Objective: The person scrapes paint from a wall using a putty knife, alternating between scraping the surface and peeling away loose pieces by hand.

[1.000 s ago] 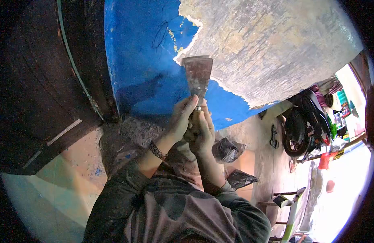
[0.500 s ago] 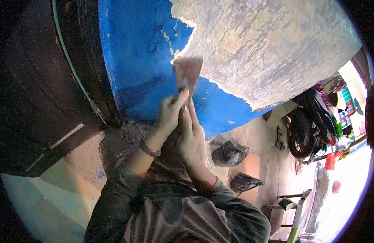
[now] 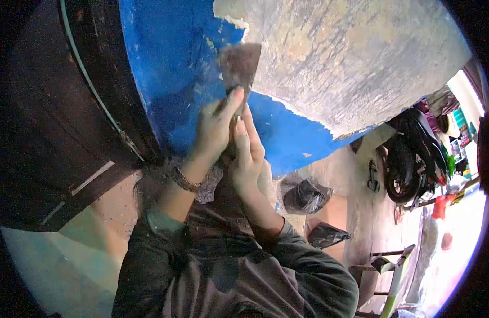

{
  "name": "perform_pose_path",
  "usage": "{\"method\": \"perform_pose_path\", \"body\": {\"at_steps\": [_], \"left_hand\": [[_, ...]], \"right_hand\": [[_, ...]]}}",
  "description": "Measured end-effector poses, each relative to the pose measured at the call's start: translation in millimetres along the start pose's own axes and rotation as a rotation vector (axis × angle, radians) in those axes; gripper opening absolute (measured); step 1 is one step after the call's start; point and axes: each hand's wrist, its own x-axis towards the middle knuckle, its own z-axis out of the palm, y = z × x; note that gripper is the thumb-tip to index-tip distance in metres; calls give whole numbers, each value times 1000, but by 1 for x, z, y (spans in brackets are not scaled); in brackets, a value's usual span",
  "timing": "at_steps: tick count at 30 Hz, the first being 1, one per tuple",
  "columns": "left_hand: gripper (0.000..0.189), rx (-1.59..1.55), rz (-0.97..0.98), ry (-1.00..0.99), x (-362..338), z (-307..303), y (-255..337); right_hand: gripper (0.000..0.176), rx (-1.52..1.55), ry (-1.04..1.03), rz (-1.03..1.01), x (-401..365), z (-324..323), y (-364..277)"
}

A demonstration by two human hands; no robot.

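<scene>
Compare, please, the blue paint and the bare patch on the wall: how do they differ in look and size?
The blue paint has one strong colour; the bare patch is mottled grey and beige. The blue paint looks mostly smooth, the bare patch rough and streaked. In this view, the bare patch covers more area than the blue paint. Both belong to one wall.

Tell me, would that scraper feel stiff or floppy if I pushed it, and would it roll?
The scraper would probably feel stiff, as its broad blade looks straight. It likely wouldn't roll away, since that blade is wide and flat. Blur hides how thin its edge is.
</scene>
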Motion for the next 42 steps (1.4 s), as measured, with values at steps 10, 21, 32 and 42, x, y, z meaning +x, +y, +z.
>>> {"method": "perform_pose_path", "body": {"at_steps": [10,21,32,42], "left_hand": [[35,-45,42,4,5,10,13],[38,-41,-60,14,-14,13,-24],[38,-10,-96,82,-12,19,-23],[44,65,14,63,7,9,16]], "right_hand": [[43,-1,10,50,8,8,-27],[42,139,120,103,-22,-5,-11],[41,-149,81,61,-21,-8,-26],[41,-127,-10,-144,13,8,-16]]}}
